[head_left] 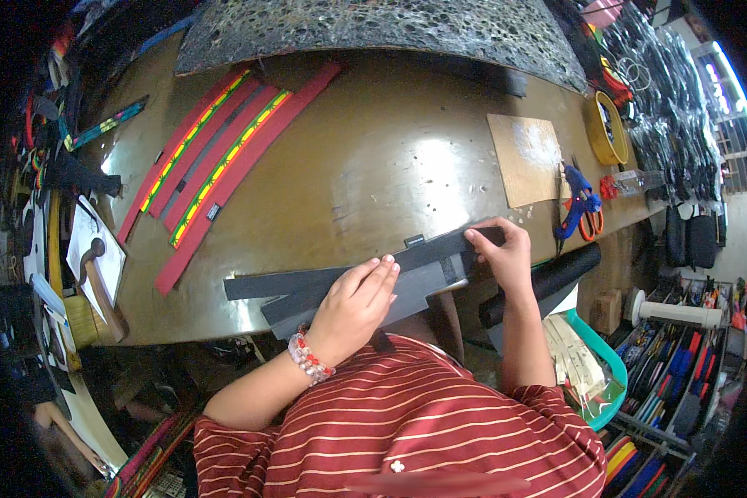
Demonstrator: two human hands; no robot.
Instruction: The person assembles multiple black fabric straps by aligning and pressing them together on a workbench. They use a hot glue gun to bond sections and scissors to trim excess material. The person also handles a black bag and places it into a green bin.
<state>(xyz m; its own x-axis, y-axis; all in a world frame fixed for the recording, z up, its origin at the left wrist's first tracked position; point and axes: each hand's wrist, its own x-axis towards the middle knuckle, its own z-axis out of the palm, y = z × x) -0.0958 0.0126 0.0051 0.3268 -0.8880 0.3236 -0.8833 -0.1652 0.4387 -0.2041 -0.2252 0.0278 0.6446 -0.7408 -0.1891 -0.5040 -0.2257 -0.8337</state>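
Observation:
A long black strip (307,283), which looks like fabric, lies slantwise near the table's front edge. Under it is a wider dark grey piece (407,290) that reaches over the edge. My left hand (363,300) rests flat across both, its fingers stretched out close together. At the strip's right end my right hand (504,253) pinches the black material between thumb and fingers. A small dark tab (414,241) sticks out from the strip's far side, between my hands.
Red strips with patterned yellow-green bands (232,155) lie at the left. To the right are cardboard (523,158), a blue glue gun (579,203), orange-handled scissors (593,224) and a yellow container (607,129). A wooden-handled hammer (100,286) lies far left; a speckled dark sheet (382,37) spans the back.

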